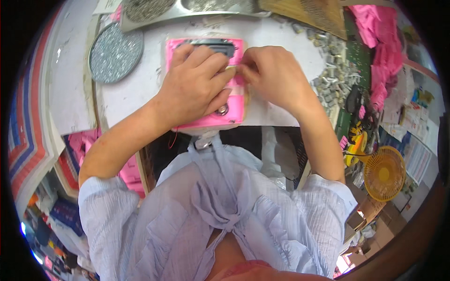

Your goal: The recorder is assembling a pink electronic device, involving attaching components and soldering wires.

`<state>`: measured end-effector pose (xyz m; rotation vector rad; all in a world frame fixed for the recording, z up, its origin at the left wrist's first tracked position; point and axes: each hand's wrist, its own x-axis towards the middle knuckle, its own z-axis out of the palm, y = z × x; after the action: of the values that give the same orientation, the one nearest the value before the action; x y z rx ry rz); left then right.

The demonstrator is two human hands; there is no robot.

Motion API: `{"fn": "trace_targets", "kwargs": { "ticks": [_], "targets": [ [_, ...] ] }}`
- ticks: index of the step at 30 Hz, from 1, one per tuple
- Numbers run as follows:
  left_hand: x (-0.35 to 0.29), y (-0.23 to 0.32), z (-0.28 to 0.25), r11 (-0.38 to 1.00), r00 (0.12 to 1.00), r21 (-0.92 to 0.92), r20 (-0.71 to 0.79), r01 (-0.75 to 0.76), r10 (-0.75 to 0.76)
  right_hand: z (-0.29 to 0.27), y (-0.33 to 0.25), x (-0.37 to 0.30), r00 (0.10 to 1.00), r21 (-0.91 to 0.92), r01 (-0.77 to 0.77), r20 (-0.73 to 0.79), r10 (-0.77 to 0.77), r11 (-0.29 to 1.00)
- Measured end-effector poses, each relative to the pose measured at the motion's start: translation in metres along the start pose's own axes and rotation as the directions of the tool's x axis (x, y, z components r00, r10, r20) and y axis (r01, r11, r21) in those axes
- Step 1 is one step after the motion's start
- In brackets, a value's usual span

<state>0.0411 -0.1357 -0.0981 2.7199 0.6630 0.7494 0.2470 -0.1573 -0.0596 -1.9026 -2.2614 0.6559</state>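
A bright pink flat-faced block (pixel 234 112) with a black part (pixel 220 47) near its far end lies at the table's near edge. My left hand (pixel 194 84) rests over it, fingers bent and closed toward the right; whatever they pinch is hidden. Close to the block's right edge, my right hand (pixel 272 75) holds its thumb and fingertips together, almost meeting the left fingertips. Anything in that pinch is too small to make out. Below the left thumb sits a small round metal piece (pixel 221 110) on the pink surface.
A round dish (pixel 116 52) of small grey metal parts is at the far left. At the back stands a metal tray (pixel 187 16) with more small parts, beside a wooden board (pixel 311 14). Loose small pieces (pixel 330 70) are heaped on the right; a yellow fan (pixel 384 173) is beyond.
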Motion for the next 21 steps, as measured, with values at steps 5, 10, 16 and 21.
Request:
{"fn": "trace_targets", "kwargs": {
  "ticks": [5,10,16,21],
  "targets": [
    [0.016,-0.010,0.000,0.997,0.999,-0.064,-0.012,-0.035,0.034,0.007,0.030,0.002,0.963,0.500,-0.265,0.177,0.202,0.824],
    [0.035,-0.017,-0.003,0.990,0.999,-0.141,-0.028,-0.030,0.026,0.003,0.039,-0.009,0.987,0.547,-0.154,0.054,0.148,0.823],
    [0.039,-0.021,-0.003,0.977,0.997,-0.199,0.001,0.072,-0.073,-0.097,0.218,0.014,0.785,0.441,-0.218,-0.451,0.425,0.871],
    [0.068,-0.024,0.002,0.969,0.996,-0.241,0.080,0.054,-0.036,-0.146,0.501,-0.018,0.506,-0.425,-0.849,-0.485,0.713,0.314]
  ]
}}
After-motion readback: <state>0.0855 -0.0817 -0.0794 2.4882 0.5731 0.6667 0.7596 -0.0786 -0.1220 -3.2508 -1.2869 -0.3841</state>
